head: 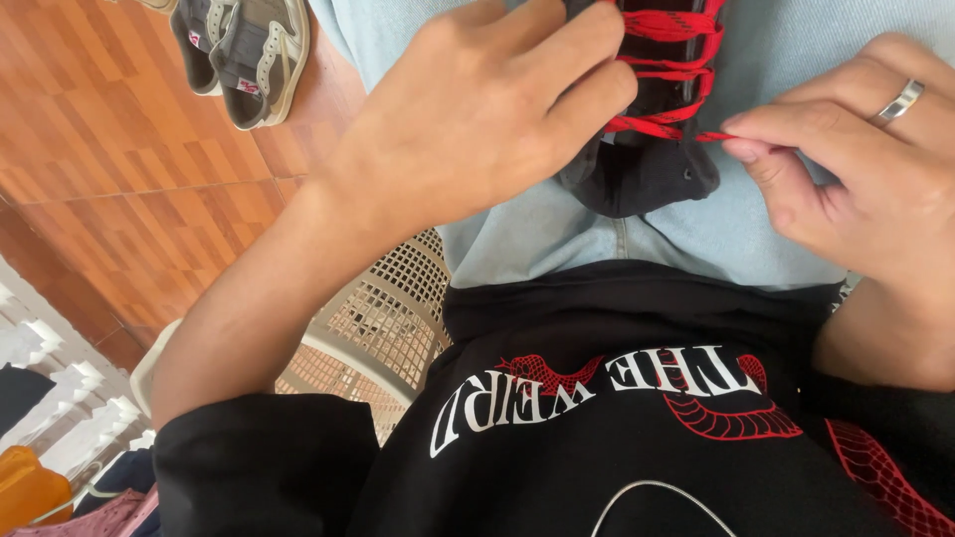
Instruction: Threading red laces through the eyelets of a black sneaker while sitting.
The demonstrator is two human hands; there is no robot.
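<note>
Grip of both hands closed on a red lace: left hand point(477, 109) and right hand point(856, 159) pinch it beside a black shoe point(647, 159) resting on the lap, above pale jeans point(557, 239)

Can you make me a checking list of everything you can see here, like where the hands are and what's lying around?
Surface: a black shoe rests on the person's lap in light blue jeans; the person sits on a beige mesh plastic chair.
Job's things: black shoe with red lace threaded across it.
Clutter: a pair of grey sneakers on the floor; folded clothes at lower left.
Grippers: left hand rests on the shoe with fingers curled at the lace; right hand, wearing a silver ring, pinches the lace end.
Cables: nothing seen.
Surroundings: orange-brown tiled floor; black printed shirt.
</note>
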